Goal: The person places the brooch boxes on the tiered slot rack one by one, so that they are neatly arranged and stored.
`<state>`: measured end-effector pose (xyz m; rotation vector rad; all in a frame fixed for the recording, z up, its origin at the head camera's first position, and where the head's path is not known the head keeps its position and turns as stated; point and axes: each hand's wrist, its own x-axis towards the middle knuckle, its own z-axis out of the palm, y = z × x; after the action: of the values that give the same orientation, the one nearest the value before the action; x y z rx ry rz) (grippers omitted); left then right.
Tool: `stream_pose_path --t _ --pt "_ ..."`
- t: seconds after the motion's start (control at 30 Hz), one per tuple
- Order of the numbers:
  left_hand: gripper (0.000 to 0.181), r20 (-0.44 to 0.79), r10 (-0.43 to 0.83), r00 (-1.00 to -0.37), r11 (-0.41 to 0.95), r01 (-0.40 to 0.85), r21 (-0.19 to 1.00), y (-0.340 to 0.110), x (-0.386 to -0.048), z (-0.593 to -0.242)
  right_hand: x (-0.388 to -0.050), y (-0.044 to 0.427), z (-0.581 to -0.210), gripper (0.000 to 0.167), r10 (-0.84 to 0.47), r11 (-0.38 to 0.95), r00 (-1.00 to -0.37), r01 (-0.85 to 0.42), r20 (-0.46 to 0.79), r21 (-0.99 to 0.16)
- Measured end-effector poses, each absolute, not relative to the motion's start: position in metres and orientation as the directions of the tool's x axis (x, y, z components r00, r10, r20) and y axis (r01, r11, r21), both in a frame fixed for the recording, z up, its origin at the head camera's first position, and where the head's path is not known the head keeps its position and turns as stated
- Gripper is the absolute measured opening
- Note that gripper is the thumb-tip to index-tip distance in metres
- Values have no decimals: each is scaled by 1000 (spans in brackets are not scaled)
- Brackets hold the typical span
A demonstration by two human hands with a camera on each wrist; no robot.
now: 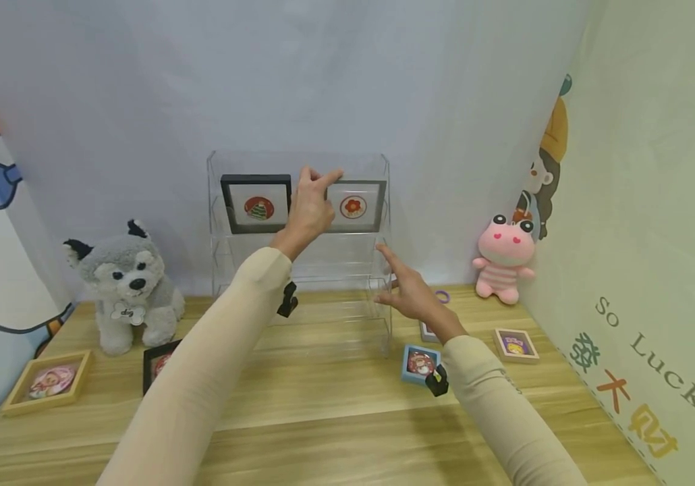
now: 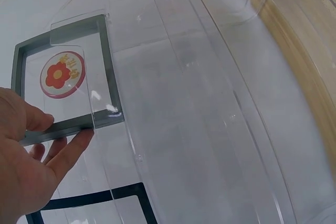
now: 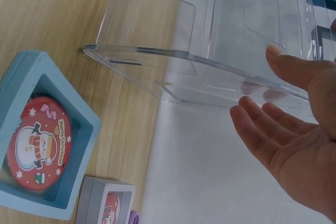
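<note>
On the top tier of a clear acrylic rack [image 1: 335, 278], my left hand [image 1: 311, 210] pinches the left edge of a grey frame [image 2: 111, 72] between thumb and fingers. A round red-flower badge [image 1: 353, 207] shows in that frame. Left of it stands a black frame [image 1: 256, 179] with a Christmas-tree badge [image 1: 259, 208], partly behind my left hand. My right hand [image 1: 411, 293] is at the rack's right side, fingers extended and thumb apart. In the right wrist view its thumb and fingers lie about the rack's side panel; whether they press on it I cannot tell.
A blue frame [image 3: 86, 150] with a snowman badge and a small grey frame [image 3: 86, 203] lie right of the rack. Farther right are a cream frame [image 1: 516, 358] and a pink plush [image 1: 505, 253]. A plush dog [image 1: 135, 290], wooden frame [image 1: 50, 403] and black frame [image 1: 147, 368] are left.
</note>
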<state>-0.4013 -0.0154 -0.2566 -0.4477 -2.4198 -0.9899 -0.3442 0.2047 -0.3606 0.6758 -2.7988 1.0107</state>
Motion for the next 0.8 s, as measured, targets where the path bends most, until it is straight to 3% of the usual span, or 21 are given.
stream_pose_path --t 0.4,0.8 --pt "64 578 145 -803 756 467 458 -19 -388 -242 -346 200 -359 100 -377 685 -895 -443 238 -579" --pt "51 764 261 -590 721 646 253 -33 -357 -223 -345 203 -360 101 -358 707 -907 -418 220 -571"
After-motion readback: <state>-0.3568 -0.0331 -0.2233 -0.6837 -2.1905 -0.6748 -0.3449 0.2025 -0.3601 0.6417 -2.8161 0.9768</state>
